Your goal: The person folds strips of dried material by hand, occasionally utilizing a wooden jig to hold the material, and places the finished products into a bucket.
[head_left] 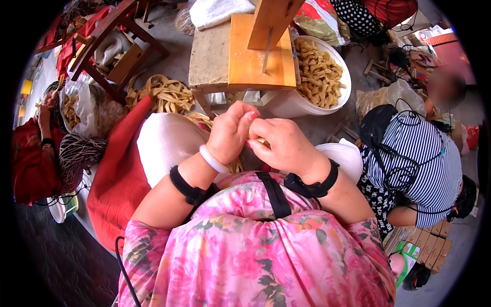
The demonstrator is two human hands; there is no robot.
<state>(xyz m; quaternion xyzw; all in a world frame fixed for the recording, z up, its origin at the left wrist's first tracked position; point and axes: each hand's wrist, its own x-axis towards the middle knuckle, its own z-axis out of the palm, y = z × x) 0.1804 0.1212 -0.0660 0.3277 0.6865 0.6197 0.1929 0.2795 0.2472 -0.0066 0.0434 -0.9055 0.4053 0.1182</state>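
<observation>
My left hand [231, 130] and my right hand [281, 143] meet above my lap, both closed, fingertips touching. A small tan piece [262, 140] shows in my right fingers; whatever my left fingers hold is hidden. Tan strips [198, 118] hang behind my hands by my white-clothed knee. Beyond them stands a wooden bench [209, 61] with an orange board [255, 71] and upright post [268, 23]. To its right is a white bucket [344, 77] full of short tan pieces [317, 71].
People sit close at both sides, one in red [30, 163], one in stripes [417, 163]. A pile of tan strips [161, 94], red cloth [112, 189], a wooden frame [117, 71], plastic bags [388, 100] and stacked brown blocks [429, 248] lie around.
</observation>
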